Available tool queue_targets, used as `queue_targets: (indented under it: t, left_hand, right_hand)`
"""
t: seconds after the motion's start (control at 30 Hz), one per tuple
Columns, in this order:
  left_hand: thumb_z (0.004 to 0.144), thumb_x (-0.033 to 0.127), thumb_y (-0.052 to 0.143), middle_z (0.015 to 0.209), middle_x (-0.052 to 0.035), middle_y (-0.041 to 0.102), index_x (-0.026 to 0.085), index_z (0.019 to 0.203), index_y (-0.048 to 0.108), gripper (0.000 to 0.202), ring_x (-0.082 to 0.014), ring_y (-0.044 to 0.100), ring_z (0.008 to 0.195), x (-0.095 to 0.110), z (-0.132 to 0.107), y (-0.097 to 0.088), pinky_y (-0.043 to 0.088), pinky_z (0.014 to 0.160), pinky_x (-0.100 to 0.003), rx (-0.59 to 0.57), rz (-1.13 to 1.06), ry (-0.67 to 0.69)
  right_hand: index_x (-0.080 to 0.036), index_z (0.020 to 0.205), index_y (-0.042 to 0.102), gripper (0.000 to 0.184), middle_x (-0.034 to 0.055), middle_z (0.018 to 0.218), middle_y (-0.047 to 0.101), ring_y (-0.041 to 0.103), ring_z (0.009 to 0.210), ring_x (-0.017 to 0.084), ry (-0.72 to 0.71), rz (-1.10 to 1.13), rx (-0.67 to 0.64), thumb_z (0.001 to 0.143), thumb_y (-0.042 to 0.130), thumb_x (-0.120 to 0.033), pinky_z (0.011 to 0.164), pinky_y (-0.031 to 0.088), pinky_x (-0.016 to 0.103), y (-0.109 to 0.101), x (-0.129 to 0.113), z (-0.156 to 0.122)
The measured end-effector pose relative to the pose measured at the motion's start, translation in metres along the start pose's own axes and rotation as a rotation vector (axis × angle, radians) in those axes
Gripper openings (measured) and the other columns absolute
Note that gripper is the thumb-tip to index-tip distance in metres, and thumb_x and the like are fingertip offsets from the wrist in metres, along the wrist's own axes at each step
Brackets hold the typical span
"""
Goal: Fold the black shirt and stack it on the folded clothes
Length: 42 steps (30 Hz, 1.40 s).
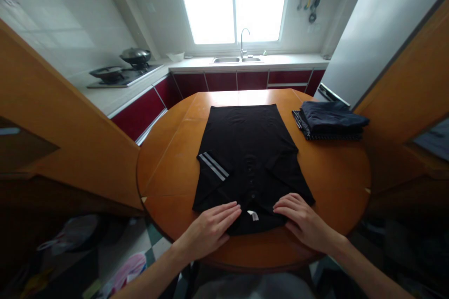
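A black short-sleeved shirt (250,135) lies spread on the round wooden table, its hem toward the window and its collar toward me. Its left-side sleeve is folded inward and shows two pale stripes (213,166). Small buttons run down the middle, and a white label (253,215) shows inside the collar. My left hand (215,224) rests on the shirt left of the collar, fingers stretched out. On the other side of the collar, my right hand (303,219) lies with its fingers extended and slightly bent on the fabric. Neither hand visibly grips the cloth.
A stack of folded dark clothes (331,121) sits at the right of the wooden table (168,163). Beyond are a counter with a sink (228,60), a stove with a lidded pan (136,54), and a fridge (368,23). Wooden door frames stand on both sides.
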<state>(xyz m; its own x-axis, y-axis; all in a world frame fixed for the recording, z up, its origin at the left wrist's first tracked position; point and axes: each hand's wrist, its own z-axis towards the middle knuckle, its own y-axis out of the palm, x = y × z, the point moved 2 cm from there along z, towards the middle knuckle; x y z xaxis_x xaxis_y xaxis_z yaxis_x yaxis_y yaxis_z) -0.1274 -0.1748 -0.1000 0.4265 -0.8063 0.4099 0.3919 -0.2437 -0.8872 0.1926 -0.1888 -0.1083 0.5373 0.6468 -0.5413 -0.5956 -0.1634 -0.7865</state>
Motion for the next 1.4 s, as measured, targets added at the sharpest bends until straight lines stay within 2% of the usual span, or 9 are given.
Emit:
queue_targets:
  t: [0.07,0.23,0.47,0.57,0.7,0.87,0.97,1.07,1.4]
  left_hand:
    - [0.094,0.013,0.056,0.138,-0.0098,0.065,0.019,0.145,0.054,0.051,-0.0235,0.059,0.132,-0.001,0.004,0.0,0.051,0.11,-0.039,0.051,-0.088,-0.1]
    - [0.099,0.029,0.058,0.116,-0.0053,0.075,0.021,0.131,0.063,0.034,-0.0212,0.072,0.104,-0.022,0.024,-0.009,0.058,0.093,-0.033,0.171,-0.298,-0.531]
    - [0.101,0.032,0.057,0.104,-0.0093,0.077,0.017,0.14,0.057,0.042,-0.0257,0.075,0.094,-0.051,0.046,-0.009,0.058,0.082,-0.034,0.124,-0.1,-0.672]
    - [0.101,0.029,0.058,0.111,-0.0118,0.075,0.016,0.134,0.06,0.035,-0.0268,0.074,0.098,-0.049,0.046,-0.009,0.058,0.082,-0.036,0.133,0.102,-0.636]
    - [0.104,0.023,0.048,0.129,-0.013,0.068,0.018,0.135,0.06,0.033,-0.027,0.067,0.116,-0.028,0.05,-0.009,0.054,0.099,-0.043,0.266,0.343,-0.45]
    - [0.106,0.039,0.047,0.164,-0.0125,0.035,0.016,0.161,0.028,0.062,-0.0265,0.027,0.154,-0.007,0.066,0.007,0.025,0.126,-0.047,0.027,0.311,-0.096]
    - [0.104,0.05,0.047,0.169,-0.0119,0.021,0.016,0.165,0.013,0.077,-0.0249,0.015,0.158,-0.014,0.068,0.013,0.016,0.128,-0.045,-0.1,0.269,-0.048]
    - [0.105,0.05,0.047,0.17,-0.0101,0.015,0.019,0.165,0.011,0.077,-0.0228,0.013,0.158,-0.024,0.064,0.012,0.012,0.129,-0.042,-0.149,0.239,-0.032]
    - [0.105,0.043,0.049,0.17,-0.0102,0.017,0.022,0.165,0.003,0.079,-0.0241,0.016,0.157,-0.034,0.014,-0.011,0.018,0.128,-0.046,-0.199,0.263,-0.046]
  right_hand:
    - [-0.021,0.121,0.066,0.033,0.0084,0.118,0.071,0.064,0.113,0.023,0.141,0.089,0.029,0.093,0.051,-0.01,0.101,0.05,0.042,-0.002,0.003,0.004]
    - [-0.02,0.135,0.06,0.036,0.0097,0.126,0.071,0.066,0.118,0.025,0.449,0.216,0.1,0.101,0.049,-0.026,0.101,0.052,0.04,-0.002,0.017,0.03]
    - [-0.021,0.137,0.06,0.038,0.0103,0.102,0.077,0.075,0.091,0.03,0.596,-0.17,0.099,0.1,0.054,-0.029,0.077,0.058,0.04,0.007,0.037,0.06]
    - [-0.018,0.133,0.062,0.035,0.0119,0.1,0.076,0.073,0.088,0.03,0.542,-0.357,0.183,0.102,0.053,-0.029,0.074,0.058,0.041,0.008,0.034,0.058]
    - [-0.017,0.13,0.064,0.034,0.0153,0.118,0.07,0.066,0.108,0.03,0.351,-0.488,0.346,0.104,0.043,-0.025,0.091,0.055,0.046,0.012,0.013,0.055]
    - [-0.015,0.159,0.034,0.058,0.0118,0.162,0.04,0.032,0.151,0.027,0.064,-0.428,0.117,0.103,0.045,-0.024,0.122,0.033,0.049,0.034,-0.014,0.058]
    - [-0.012,0.164,0.016,0.075,0.0123,0.168,0.025,0.02,0.156,0.026,0.073,-0.421,0.007,0.101,0.051,-0.033,0.126,0.026,0.049,0.044,-0.012,0.049]
    - [-0.013,0.165,0.014,0.079,0.0115,0.17,0.017,0.016,0.157,0.025,0.138,-0.437,-0.029,0.1,0.052,-0.035,0.127,0.025,0.048,0.046,-0.005,0.034]
    - [-0.011,0.165,0.011,0.08,0.0151,0.168,0.019,0.022,0.155,0.028,0.194,-0.543,0.021,0.1,0.053,-0.032,0.122,0.037,0.047,0.037,0.004,-0.018]
